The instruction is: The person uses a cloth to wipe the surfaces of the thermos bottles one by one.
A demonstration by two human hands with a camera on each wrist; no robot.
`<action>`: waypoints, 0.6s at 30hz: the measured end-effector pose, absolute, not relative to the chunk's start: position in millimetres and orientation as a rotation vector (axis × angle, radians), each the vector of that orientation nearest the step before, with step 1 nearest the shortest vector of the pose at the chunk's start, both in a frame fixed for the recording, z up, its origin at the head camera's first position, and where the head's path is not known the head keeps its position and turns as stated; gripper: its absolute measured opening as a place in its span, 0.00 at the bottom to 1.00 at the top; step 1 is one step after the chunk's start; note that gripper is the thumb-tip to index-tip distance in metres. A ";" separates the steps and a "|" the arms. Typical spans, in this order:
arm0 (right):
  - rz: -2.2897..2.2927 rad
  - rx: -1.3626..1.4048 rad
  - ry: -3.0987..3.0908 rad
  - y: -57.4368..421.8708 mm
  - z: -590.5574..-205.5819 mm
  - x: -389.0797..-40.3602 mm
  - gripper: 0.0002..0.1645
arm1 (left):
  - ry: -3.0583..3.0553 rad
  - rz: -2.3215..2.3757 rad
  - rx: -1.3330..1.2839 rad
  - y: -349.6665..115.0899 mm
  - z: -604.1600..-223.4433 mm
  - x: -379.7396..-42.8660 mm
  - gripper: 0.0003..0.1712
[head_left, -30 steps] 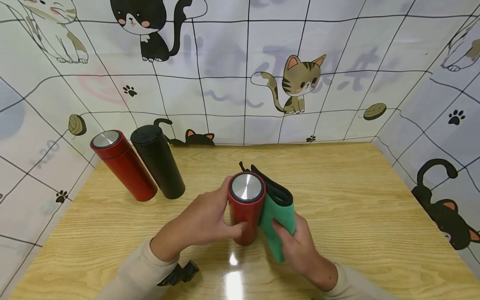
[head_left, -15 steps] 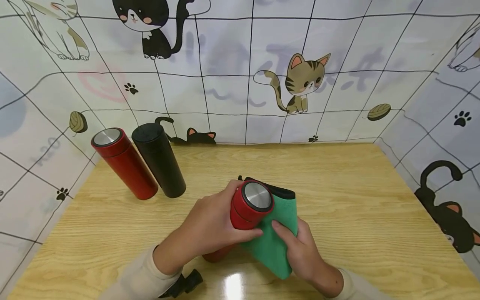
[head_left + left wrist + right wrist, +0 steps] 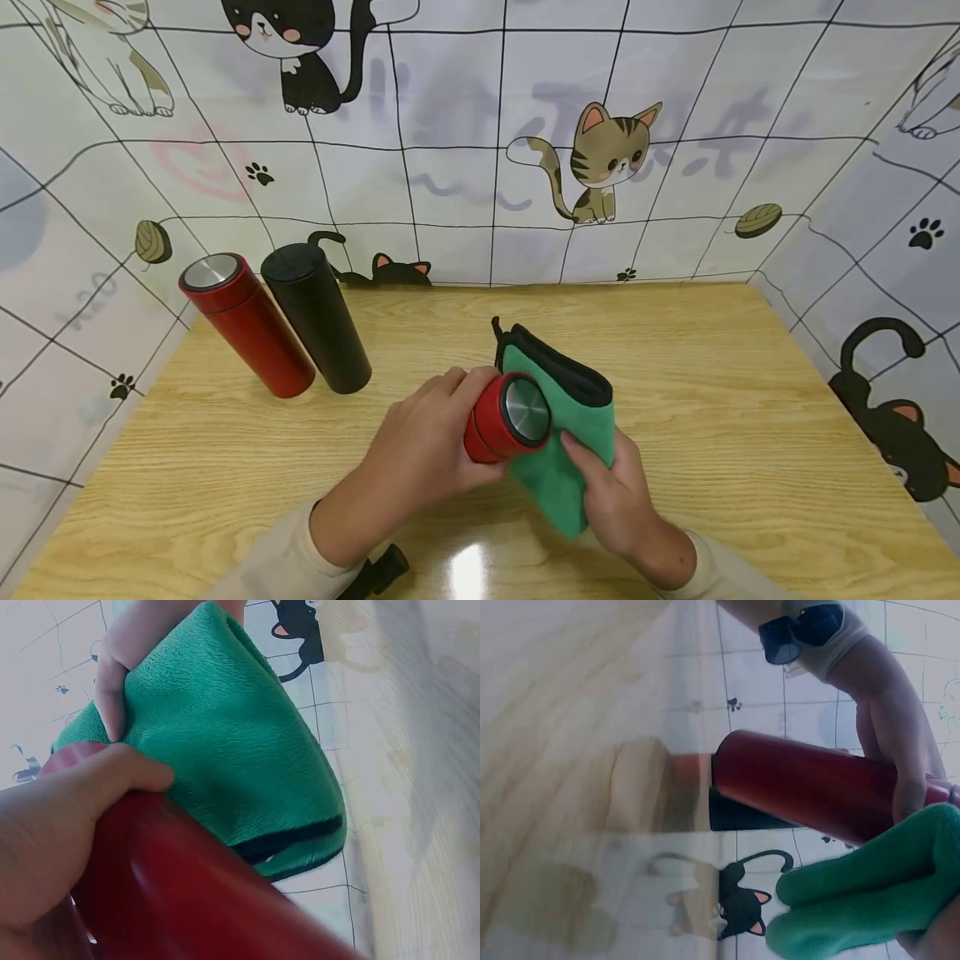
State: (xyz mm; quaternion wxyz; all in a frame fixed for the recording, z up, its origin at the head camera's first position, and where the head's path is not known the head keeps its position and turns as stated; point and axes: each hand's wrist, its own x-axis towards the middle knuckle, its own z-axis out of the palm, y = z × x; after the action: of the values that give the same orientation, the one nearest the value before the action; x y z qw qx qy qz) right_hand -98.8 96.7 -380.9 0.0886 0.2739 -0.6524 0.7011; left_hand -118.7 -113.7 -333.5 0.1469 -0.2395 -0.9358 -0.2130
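In the head view my left hand (image 3: 420,450) grips a red vacuum flask (image 3: 486,425) around its upper part. The flask leans over, its silver lid (image 3: 527,408) toward the right; its base is hidden there but shows in the right wrist view, where the red body (image 3: 802,780) is seen along its length. My right hand (image 3: 626,504) holds a folded green towel (image 3: 551,487) with black edging, thumb on the near face. The towel (image 3: 217,742) lies against the flask's lid end in the left wrist view.
A second red flask (image 3: 251,329) and a black flask (image 3: 318,325) stand side by side at the table's back left. A wooden table (image 3: 712,417) spreads beneath, with a cat-print curtain (image 3: 450,183) behind and at both sides. A black wrist-camera mount (image 3: 378,571) hangs under my left wrist.
From upright, the red flask has been tilted with its lid toward the right. The green towel has shifted slightly right with my right hand. The two flasks at the back left stay put.
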 end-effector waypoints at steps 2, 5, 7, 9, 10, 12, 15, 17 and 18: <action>2.022 0.870 -1.921 96.8 -381.5 -100.5 0.29 | -2.700 -0.520 -0.667 -114.4 -332.9 -117.9 0.44; 1.879 0.954 -1.943 96.8 -381.7 -104.7 0.33 | -2.699 -0.431 -0.646 -114.3 -332.4 -117.5 0.43; 1.770 1.012 -1.954 95.6 -381.5 -108.1 0.36 | -2.691 -0.401 -0.636 -114.2 -332.4 -117.7 0.43; 1.632 1.062 -1.949 93.9 -381.6 -111.1 0.37 | -2.682 -0.376 -0.628 -114.3 -332.9 -118.1 0.42; 1.572 1.093 -1.927 92.8 -381.8 -112.5 0.36 | -2.676 -0.362 -0.622 -114.4 -333.2 -118.5 0.43; 1.443 1.128 -1.903 91.0 -382.2 -113.8 0.32 | -2.664 -0.335 -0.614 -114.8 -333.8 -119.3 0.42; 1.302 1.162 -1.882 89.0 -381.7 -113.3 0.33 | -2.650 -0.297 -0.607 -115.9 -335.5 -121.0 0.42; 1.230 1.191 -1.885 88.0 -380.0 -112.0 0.36 | -2.645 -0.288 -0.602 -116.6 -336.4 -121.8 0.42; 1.204 1.201 -1.891 87.7 -378.9 -111.3 0.41 | -2.644 -0.286 -0.603 -116.8 -336.9 -122.2 0.42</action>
State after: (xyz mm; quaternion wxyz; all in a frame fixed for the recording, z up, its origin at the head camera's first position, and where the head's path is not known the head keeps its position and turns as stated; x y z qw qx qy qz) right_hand -111.3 87.7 -378.9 0.2948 0.4513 -0.7105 0.4523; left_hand -122.2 -116.8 -336.9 0.2058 -0.2162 -0.9489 -0.1025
